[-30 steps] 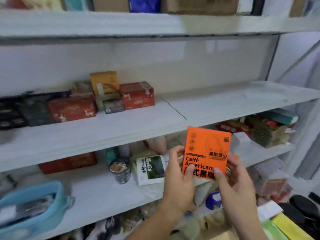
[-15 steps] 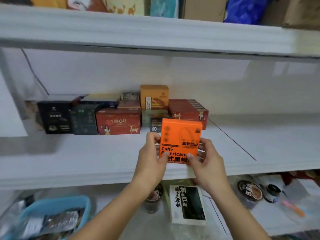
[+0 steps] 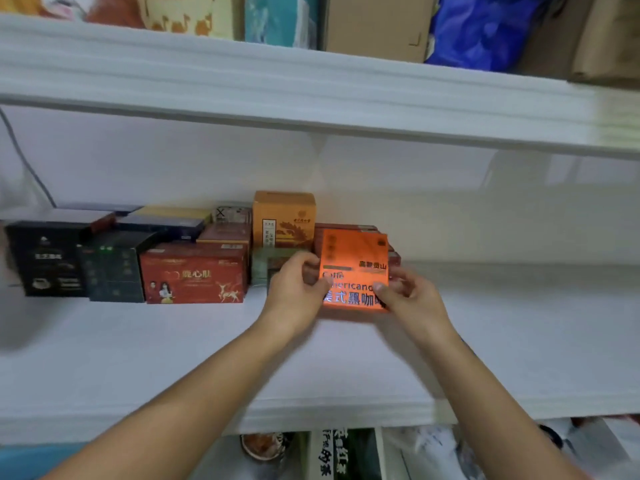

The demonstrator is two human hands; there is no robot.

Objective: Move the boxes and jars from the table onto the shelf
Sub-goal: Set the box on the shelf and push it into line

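A bright orange coffee box (image 3: 353,258) stands upright on the white middle shelf (image 3: 173,341), in front of a dark red box behind it. My left hand (image 3: 294,289) grips its left edge, fingers curled round it. My right hand (image 3: 405,292) pinches its lower right corner. To the left a row of boxes lines the shelf: a tall orange-brown box (image 3: 284,220), a red box with deer print (image 3: 194,275), a dark green box (image 3: 114,268) and a black box (image 3: 48,258).
The upper shelf (image 3: 311,88) overhangs close above, loaded with cardboard boxes and a blue bag (image 3: 485,29). White shelf surface stretches to the right of the orange box. Below the shelf edge a black-and-white box (image 3: 339,455) and a jar (image 3: 263,448) show.
Both hands carried the orange box up from the lower shelf level and forward onto the middle shelf, against the row of boxes. The view turned left and closer.
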